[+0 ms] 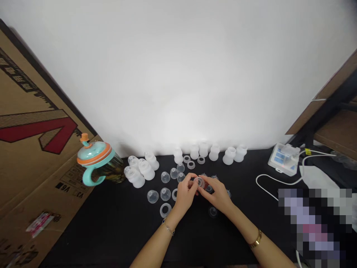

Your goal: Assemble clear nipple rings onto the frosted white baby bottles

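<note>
Pinching from either side, my left hand [185, 190] and right hand [220, 192] hold a clear round piece [199, 182] between them.

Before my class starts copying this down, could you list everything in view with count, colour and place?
Wall: one, white, behind
Table: one, black, below
Cardboard box: one, brown with red print, left
Handled jug: one, turquoise-orange top, beside box
Small bottles: ten, white, four left, six along wall
Domes: at least six, clear, left of hands
Rings: at least five, translucent, near wall and left
Round pieces: several, clear, around right hand, partly hidden
Power strip: one, white-blue, right
Cable: at least one, white, right
Pixelated patch: one, multicoloured, unreadable, lower right
Held piece: one, clear, between hands
Bracelets: two, silver left, gold right
Hands: two, bare, centre
</note>
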{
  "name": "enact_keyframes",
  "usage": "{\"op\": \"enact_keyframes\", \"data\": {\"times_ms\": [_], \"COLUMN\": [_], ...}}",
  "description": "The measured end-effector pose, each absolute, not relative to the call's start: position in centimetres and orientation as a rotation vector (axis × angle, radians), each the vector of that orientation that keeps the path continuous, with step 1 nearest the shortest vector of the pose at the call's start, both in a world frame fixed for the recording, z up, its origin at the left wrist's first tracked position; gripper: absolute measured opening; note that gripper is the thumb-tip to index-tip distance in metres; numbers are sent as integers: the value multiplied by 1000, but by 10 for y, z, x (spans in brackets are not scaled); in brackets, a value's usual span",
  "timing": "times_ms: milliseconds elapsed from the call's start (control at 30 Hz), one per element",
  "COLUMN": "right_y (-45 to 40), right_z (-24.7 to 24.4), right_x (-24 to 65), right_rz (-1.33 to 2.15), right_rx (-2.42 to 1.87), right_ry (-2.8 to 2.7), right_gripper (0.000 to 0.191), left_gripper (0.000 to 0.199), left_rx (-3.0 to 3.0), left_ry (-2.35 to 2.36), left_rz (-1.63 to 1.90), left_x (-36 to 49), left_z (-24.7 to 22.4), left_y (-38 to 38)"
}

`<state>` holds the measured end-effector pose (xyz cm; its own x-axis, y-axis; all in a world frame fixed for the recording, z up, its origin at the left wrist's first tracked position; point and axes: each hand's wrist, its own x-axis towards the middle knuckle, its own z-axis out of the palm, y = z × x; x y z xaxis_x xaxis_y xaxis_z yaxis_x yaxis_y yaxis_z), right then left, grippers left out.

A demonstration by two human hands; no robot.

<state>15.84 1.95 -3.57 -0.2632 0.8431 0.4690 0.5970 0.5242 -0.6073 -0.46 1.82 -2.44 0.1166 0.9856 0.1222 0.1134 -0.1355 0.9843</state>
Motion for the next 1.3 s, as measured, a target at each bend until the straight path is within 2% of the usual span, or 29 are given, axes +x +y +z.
{"op": "enact_keyframes", "data": {"times_ms": [433,700,1100,1300], "right_y": [20,21,20,21], "right_z": [-36,-38,-33,-34], "right_x": [156,157,156,156], "right_rz": [394,425,452,437], "right_rx": [-1196,-1230,-1226,-1258], "right_ry": [-1984,-1964,-1966,-1962], "right_gripper": [33,42,41,40], "left_gripper": [24,19,32,32], "left_rx": [1408,1242,1116,1148], "left_ry": [1151,1042,1049,1060], "left_rz": [1166,1222,1210,1245], "left_x": [-5,-2,-3,-5], "left_z": [-28,-30,-29,-29], "left_y": [20,21,27,27]}}
